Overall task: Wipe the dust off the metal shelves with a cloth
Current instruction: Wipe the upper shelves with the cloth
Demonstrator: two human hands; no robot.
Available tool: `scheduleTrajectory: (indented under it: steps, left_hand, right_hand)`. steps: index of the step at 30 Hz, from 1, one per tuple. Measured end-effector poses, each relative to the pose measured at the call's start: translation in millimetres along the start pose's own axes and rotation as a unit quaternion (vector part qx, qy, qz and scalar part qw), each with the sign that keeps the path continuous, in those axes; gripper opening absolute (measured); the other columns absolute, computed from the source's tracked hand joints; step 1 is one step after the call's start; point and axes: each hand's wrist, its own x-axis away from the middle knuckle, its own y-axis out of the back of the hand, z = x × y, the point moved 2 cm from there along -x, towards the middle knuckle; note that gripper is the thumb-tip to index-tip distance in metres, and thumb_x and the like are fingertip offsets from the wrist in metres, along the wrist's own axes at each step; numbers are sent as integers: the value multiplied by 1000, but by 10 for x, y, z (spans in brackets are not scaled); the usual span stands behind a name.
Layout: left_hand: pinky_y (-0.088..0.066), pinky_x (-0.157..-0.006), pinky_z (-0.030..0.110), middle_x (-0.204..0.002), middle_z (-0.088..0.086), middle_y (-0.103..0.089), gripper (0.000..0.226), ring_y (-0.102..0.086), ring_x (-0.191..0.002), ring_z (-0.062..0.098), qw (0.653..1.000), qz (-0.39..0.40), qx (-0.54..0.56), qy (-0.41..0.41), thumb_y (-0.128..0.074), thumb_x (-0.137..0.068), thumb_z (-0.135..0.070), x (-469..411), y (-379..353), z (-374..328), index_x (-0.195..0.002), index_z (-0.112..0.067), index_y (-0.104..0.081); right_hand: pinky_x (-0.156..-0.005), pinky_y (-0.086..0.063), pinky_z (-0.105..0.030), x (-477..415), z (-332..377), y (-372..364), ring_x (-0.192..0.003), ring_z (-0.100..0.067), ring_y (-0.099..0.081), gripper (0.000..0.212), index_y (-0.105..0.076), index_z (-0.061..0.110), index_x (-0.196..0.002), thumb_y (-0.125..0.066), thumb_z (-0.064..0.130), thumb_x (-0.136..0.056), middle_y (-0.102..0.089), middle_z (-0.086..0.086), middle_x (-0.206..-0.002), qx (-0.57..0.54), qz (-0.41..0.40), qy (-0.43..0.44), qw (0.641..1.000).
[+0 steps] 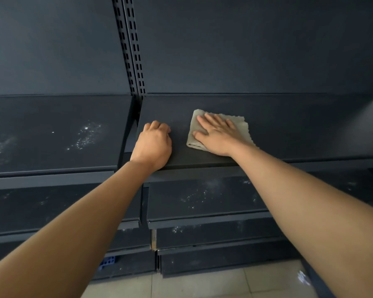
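I see one beige cloth (244,130) lying flat on the top shelf (299,134), right of the slotted post (131,46), its long side running away from that post. My right hand (218,136) presses it, fingers spread. My left hand (154,145), curled into a fist, rests nearer the post.

Two hands, one left hand (153,143) and one right hand (215,134), on two bare forearms (84,222). One cloth (243,126), beige. Two slotted uprights (136,50), side by side between two bays. Four metal shelves (289,125) stacked in the right bay, and four levels in the left bay (52,130), the lower two there mostly hidden behind a forearm. Two back panels (246,39), one per bay. One small blue gridded thing (108,262) low down by the floor. Floor tiles (202,284) too cropped for a count.
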Motion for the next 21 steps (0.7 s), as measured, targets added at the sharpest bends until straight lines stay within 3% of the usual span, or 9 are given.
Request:
scheduleTrajectory:
  steps: [8, 21]
  left_hand:
    - [-36, -94, 37, -115, 11, -57, 29, -46, -109, 28, 999, -42, -9, 0, -37, -93, -12, -8, -20, 8, -114, -6, -56]
    - [-33, -104, 42, -101, 15, -61, 22, -53, -100, 32, 989, -144, -39, 11, -42, -88, -5, 18, 42, 17, -103, -4, -59]
  right_hand:
    - [-118, 1, -41, -495, 123, 93, -148, -16, 7, 62, -3, 33, -153, -19, 52, -97, 8, 6, -162, 9, 0, 29, 1000]
    - [-118, 3, -43, -775, 433, 45, -148, -17, 5, 57, -10, 37, -152, -14, 55, -98, 1, 10, -161, 3, 1, 120, 993]
